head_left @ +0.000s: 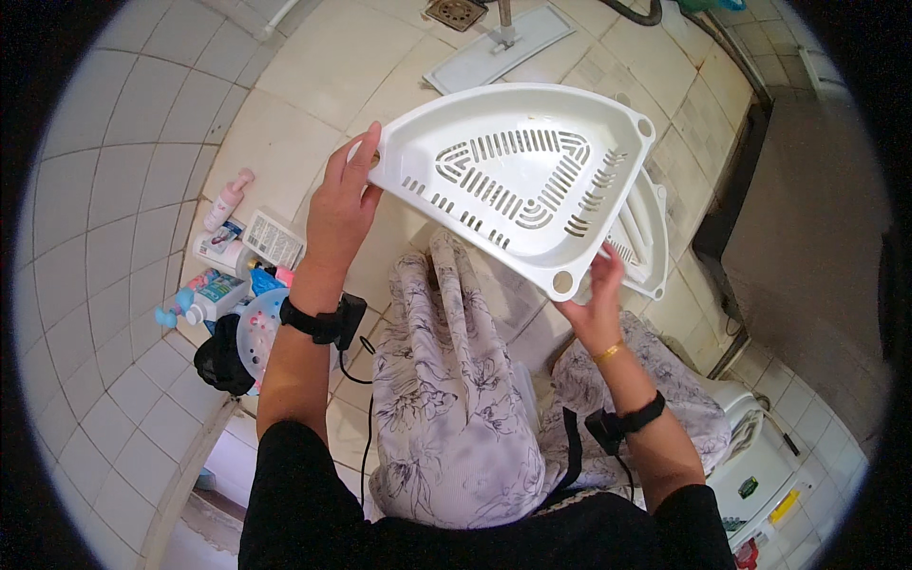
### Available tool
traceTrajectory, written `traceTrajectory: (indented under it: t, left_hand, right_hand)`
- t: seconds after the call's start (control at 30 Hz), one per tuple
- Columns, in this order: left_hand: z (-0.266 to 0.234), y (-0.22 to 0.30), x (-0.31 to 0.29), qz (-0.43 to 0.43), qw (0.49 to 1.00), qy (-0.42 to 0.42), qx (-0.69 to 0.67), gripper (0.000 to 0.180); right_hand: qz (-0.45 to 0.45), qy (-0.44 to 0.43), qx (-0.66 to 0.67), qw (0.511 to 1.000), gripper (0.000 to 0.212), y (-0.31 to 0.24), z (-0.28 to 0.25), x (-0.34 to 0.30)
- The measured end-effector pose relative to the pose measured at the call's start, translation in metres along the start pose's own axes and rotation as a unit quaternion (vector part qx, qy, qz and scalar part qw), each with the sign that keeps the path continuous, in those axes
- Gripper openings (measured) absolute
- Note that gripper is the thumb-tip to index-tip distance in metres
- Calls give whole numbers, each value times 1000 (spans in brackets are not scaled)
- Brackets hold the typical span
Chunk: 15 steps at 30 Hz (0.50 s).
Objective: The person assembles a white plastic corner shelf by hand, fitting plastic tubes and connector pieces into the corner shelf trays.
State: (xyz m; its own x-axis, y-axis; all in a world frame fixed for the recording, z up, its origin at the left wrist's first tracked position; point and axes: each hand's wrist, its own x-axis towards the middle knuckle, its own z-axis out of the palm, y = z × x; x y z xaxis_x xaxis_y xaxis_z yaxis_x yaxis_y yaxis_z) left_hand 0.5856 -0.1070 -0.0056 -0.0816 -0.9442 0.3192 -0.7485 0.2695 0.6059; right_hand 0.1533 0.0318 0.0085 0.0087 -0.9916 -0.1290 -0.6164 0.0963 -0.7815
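Raised in front of me is a white plastic corner shelf tray (518,176), roughly triangular, with slots in its base and round holes at its corners. My left hand (344,185) grips its left corner, thumb and fingers closed around the rim by the hole. At the near right corner, my right hand (598,294) has its fingers closed on the edge beneath the hole; some fingertips are hidden under the tray. A second white tray (655,237) of like shape lies lower on the right, partly covered by the held one.
Several bottles, among them a pink pump bottle (228,199), stand or lie on the tiled floor at left beside a pale blue perforated basket (261,332). A flat mop head (499,47) and a floor drain (456,13) are beyond. A dark panel (807,228) borders the right.
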Motion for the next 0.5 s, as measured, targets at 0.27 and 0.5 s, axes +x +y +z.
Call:
traceTrajectory:
  t: [0.27,0.5]
  left_hand:
    - [1,-13,4,12,1000,-8,10,97]
    - [0,-18,11,10,1000,-10,5,98]
  right_hand:
    - [67,-80,36,994,59,43,43,7]
    - [-18,-77,-30,996,42,86,55,26]
